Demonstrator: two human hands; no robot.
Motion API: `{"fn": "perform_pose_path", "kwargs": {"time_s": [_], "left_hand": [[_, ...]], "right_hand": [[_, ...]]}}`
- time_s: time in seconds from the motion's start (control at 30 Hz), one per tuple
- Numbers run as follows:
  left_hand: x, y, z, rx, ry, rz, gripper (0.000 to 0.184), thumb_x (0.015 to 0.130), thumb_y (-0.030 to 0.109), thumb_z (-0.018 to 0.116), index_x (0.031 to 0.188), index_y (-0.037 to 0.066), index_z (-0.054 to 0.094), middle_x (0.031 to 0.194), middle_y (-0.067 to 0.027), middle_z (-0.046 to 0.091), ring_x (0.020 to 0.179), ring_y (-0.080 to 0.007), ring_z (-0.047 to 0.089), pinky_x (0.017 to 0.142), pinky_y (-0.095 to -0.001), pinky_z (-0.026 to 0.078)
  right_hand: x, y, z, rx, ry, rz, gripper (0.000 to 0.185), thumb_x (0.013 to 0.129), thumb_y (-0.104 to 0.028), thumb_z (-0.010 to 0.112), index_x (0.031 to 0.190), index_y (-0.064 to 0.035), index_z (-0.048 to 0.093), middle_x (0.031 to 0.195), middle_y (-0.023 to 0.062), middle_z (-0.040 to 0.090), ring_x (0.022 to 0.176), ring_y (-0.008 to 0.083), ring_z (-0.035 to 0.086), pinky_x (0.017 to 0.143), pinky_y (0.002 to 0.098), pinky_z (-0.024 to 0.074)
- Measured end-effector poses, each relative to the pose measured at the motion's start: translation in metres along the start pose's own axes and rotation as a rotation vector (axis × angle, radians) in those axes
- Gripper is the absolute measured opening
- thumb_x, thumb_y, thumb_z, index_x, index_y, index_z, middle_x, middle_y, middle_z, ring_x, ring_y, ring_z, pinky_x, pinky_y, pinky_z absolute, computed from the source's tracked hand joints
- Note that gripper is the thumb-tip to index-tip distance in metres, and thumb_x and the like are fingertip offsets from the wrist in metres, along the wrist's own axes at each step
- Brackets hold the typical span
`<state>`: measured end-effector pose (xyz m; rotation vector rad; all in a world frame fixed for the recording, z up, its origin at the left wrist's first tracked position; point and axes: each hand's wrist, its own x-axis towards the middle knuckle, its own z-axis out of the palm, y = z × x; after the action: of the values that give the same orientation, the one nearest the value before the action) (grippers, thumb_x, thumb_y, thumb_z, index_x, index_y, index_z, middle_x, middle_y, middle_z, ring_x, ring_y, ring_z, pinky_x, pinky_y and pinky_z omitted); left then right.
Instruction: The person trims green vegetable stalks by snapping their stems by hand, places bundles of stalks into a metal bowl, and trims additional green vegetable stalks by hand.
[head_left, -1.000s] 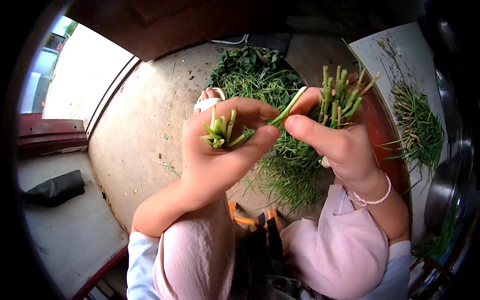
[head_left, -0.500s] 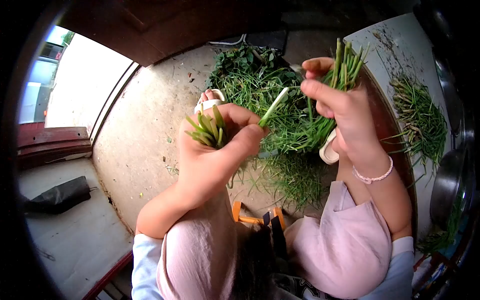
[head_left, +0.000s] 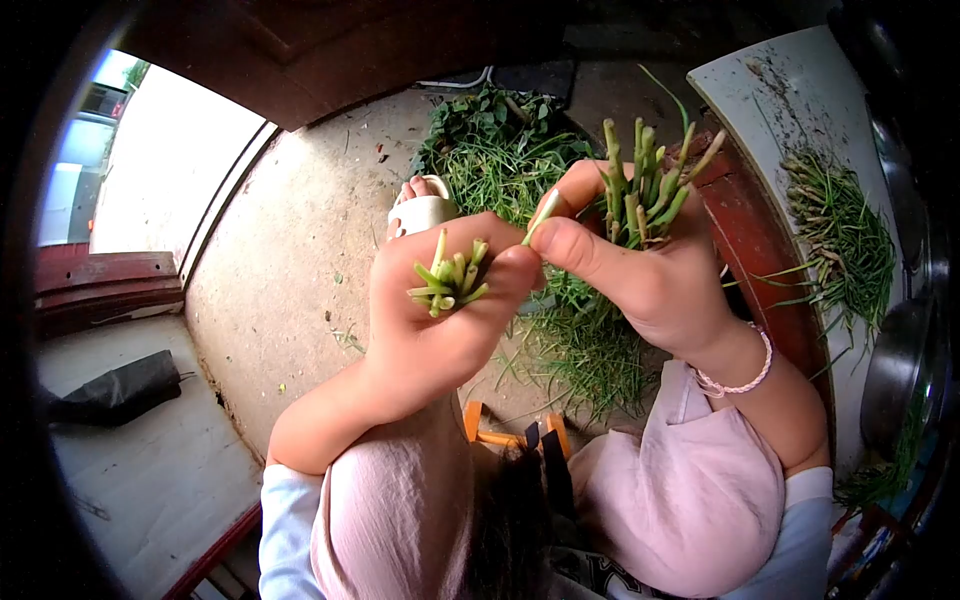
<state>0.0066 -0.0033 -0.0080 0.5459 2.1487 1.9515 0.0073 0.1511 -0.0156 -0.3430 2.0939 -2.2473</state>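
My left hand [head_left: 420, 340] is closed round a small bunch of chives [head_left: 452, 275], whose pale cut ends stick up out of the fist. A single chive stalk [head_left: 543, 214] with a whitish end stands between my two hands, pinched at its lower part by the left thumb and forefinger. The thumb and forefinger of my right hand [head_left: 665, 285] close on that same stalk. A thicker bunch of chives [head_left: 640, 195] is gripped in the right palm, stem ends upward. Their leaves below are mostly hidden by the hands.
Loose greens lie in a pile [head_left: 490, 170] on the concrete floor [head_left: 270, 260], with more chives [head_left: 595, 350] nearer my knees. At right, another heap of chives [head_left: 840, 235] rests on a white board [head_left: 745, 85]. A black object [head_left: 120, 390] lies at left.
My right hand has come down and left to meet the left hand and now pinches the single stalk. My left hand has shifted slightly right.
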Motion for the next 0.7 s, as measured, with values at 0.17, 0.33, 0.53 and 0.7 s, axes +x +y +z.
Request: {"fn": "perform_pose_path", "kwargs": {"time_s": [0.17,0.33,0.53,0.7], "left_hand": [[-0.002,-0.002,-0.006,-0.083,-0.072,-0.054,0.011,0.071,-0.006,0.04,0.066,0.0,0.048,0.059,-0.0023,0.049,0.055,-0.0057,0.043,0.05,-0.0205,0.036],[-0.002,-0.001,-0.005,-0.197,-0.079,-0.118,0.013,0.073,-0.003,0.039,0.064,0.001,0.047,0.058,-0.0008,0.047,0.053,-0.0053,0.041,0.048,-0.0198,0.034],[-0.002,-0.001,-0.004,-0.301,-0.036,-0.22,0.019,0.079,0.003,0.037,0.062,0.002,0.046,0.053,0.0013,0.043,0.046,-0.0025,0.034,0.041,-0.0178,0.026],[-0.002,-0.005,-0.005,-0.286,-0.061,-0.226,0.023,0.082,0.008,0.036,0.063,0.001,0.047,0.052,0.0019,0.043,0.044,-0.0022,0.034,0.04,-0.0177,0.025]], "right_hand": [[0.002,0.002,0.0,-0.111,-0.026,-0.132,0.006,0.074,-0.005,0.056,0.074,0.0,0.054,0.069,0.0011,0.052,0.063,0.0073,0.047,0.057,0.0202,0.0375],[0.004,0.007,0.0,-0.112,-0.005,-0.155,0.004,0.073,-0.004,0.054,0.075,-0.0004,0.053,0.068,0.0006,0.051,0.061,0.0065,0.046,0.055,0.0198,0.0361],[0.007,0.003,-0.005,-0.009,0.166,0.068,0.012,0.078,-0.013,0.048,0.072,-0.0048,0.052,0.058,-0.003,0.044,0.042,-0.0001,0.031,0.038,0.0146,0.0229],[0.007,-0.001,-0.003,-0.015,0.122,0.064,0.014,0.079,-0.013,0.048,0.075,-0.0022,0.055,0.064,0.0002,0.052,0.046,0.0019,0.038,0.042,0.0148,0.0298]]}}
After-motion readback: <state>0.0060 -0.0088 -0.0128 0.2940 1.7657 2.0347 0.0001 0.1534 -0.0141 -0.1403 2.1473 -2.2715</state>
